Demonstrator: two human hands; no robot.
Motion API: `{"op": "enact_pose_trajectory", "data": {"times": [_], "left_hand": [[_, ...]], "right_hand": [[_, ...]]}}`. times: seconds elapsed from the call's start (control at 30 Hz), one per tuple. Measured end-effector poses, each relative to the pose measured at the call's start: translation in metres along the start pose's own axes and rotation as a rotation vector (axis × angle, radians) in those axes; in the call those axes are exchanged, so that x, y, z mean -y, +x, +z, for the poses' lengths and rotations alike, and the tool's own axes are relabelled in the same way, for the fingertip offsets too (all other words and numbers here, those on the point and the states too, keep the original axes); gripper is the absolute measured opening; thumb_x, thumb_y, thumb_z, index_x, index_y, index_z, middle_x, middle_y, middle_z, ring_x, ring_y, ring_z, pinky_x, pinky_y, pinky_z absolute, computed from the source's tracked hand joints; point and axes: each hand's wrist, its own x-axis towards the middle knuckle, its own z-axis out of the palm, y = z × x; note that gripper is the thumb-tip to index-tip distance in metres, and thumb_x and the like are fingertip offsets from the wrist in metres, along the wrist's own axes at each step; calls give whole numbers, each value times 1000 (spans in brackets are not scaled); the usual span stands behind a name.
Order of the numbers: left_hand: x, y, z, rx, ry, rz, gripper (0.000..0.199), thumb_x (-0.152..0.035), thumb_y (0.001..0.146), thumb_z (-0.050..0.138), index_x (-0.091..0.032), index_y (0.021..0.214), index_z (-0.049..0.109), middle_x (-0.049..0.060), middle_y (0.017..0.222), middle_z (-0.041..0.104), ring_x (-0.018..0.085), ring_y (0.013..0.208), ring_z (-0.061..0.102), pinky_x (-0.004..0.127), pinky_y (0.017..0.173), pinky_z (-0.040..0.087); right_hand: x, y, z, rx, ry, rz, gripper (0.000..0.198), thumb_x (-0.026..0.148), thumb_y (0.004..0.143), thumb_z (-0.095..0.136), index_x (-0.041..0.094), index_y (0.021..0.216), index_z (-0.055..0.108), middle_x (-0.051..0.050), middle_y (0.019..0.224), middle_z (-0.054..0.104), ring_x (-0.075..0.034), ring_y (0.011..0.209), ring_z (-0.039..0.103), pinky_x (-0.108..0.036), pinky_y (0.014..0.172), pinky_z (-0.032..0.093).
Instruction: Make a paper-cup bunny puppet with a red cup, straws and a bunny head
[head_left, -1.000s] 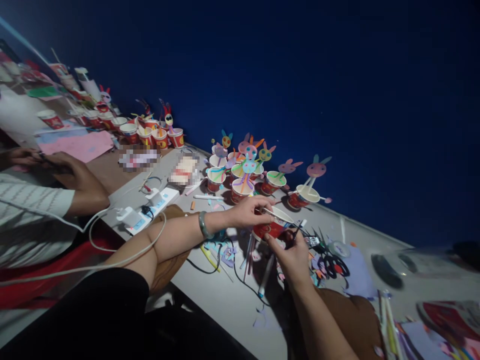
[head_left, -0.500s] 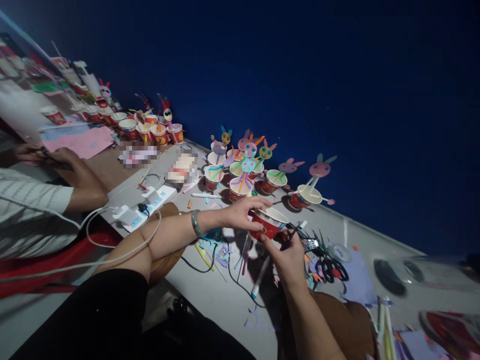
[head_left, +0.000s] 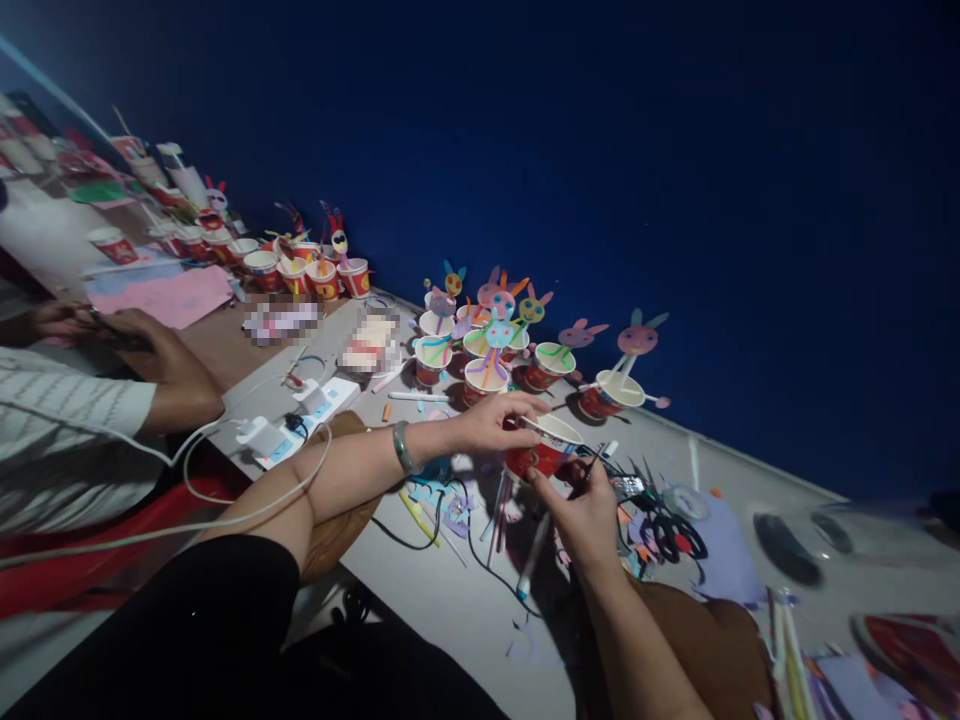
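Observation:
A red paper cup (head_left: 534, 462) with a white rim is held tilted above the table, between my two hands. My left hand (head_left: 501, 424) grips it from the left, with fingers at the rim and side. From below and the right, my right hand (head_left: 583, 500) has its thumb pressed against the cup's lower side. A thin dark pointed tool (head_left: 598, 458) shows by the right fingers; its kind I cannot make out. Just beyond stand several paper cups (head_left: 487, 385) with paper rabbit heads (head_left: 498, 333) on coloured stems.
A white power strip (head_left: 311, 415) with cables lies left. Paper scraps (head_left: 456, 512), a white marker (head_left: 531, 560), black-handled scissors (head_left: 675, 537) and a tape roll (head_left: 682, 503) surround my hands. Another person's arm (head_left: 180, 375) is at far left. A dark blue wall (head_left: 675, 200) rises behind.
The view has shifted slightly, so most things sit a little lower and further right. Both my hands stay on the cup, with only a slight shift of the fingers.

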Motion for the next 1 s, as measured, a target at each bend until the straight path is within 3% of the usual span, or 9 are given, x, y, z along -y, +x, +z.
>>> {"op": "enact_pose_trajectory", "data": {"times": [0.23, 0.6, 1.0], "left_hand": [[6, 1, 1, 45, -2, 61, 27, -22, 64, 80, -13, 87, 69, 21, 138, 59, 31, 131, 57, 42, 108, 47], [9, 1, 2, 38, -49, 21, 19, -21, 70, 76, -12, 86, 73, 19, 138, 59, 28, 132, 56, 39, 111, 45], [-2, 0, 4, -15, -122, -16, 8, -20, 78, 74, -13, 78, 71, 16, 137, 61, 24, 124, 61, 35, 101, 49]], "right_hand": [[1, 1, 2, -31, -25, -6, 46, 52, 64, 84, 23, 84, 54, -1, 79, 63, -20, 74, 58, -37, 73, 48], [2, -1, 2, -47, -33, -56, 45, 50, 66, 83, 22, 86, 54, 1, 77, 59, -18, 72, 56, -35, 71, 46], [10, -6, 5, -51, -77, -72, 46, 54, 67, 80, 22, 86, 54, 0, 78, 59, -18, 71, 56, -36, 69, 46]]}}
